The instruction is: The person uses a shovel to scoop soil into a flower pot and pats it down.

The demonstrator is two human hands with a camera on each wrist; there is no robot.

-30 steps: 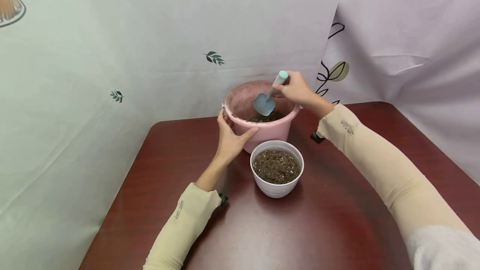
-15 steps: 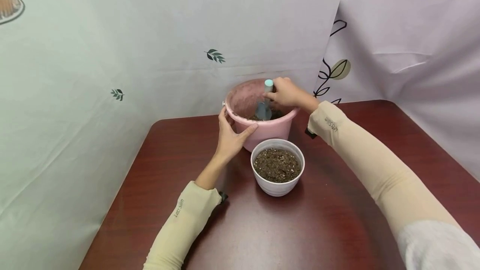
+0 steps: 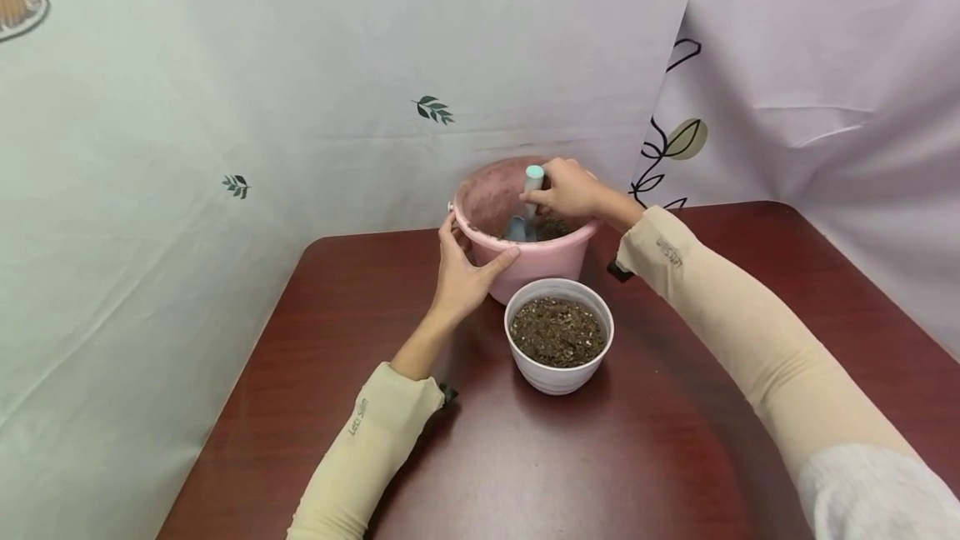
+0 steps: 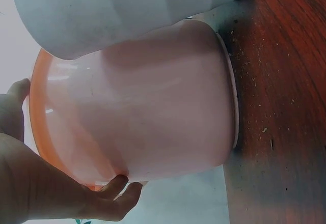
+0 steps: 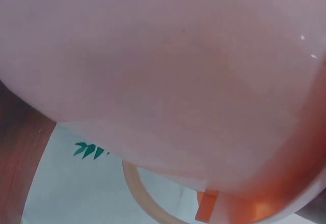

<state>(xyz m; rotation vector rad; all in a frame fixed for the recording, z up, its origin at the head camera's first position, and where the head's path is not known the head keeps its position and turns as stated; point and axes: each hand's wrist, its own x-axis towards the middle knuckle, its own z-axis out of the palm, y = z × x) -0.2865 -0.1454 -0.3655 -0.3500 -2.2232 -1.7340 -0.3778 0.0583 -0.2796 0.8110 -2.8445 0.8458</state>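
Note:
A pink bucket (image 3: 540,269) with dark soil inside stands on the table near the wall. My left hand (image 3: 462,277) grips its left side, thumb at the front rim and fingers around the side; the left wrist view shows the fingers (image 4: 119,196) curled against the bucket wall (image 4: 168,102). Over the bucket's opening, my right hand (image 3: 567,190) holds a small trowel (image 3: 533,180) by its pale blue-green handle. The trowel's grey-blue blade points down, its lower end hidden behind the front rim. The bucket's outer wall (image 5: 168,81) fills most of the right wrist view, leaving that hand unseen.
A white ribbed pot (image 3: 558,377) full of soil stands just in front of the bucket. Both are on a dark red wooden table (image 3: 360,307). A white printed cloth (image 3: 330,90) hangs behind. The bucket's curved handle (image 5: 140,191) hangs at its far side.
My right hand has lowered the trowel into the bucket, turned it more upright and moved slightly left; the blade has gone deeper. The left hand has kept its hold on the bucket.

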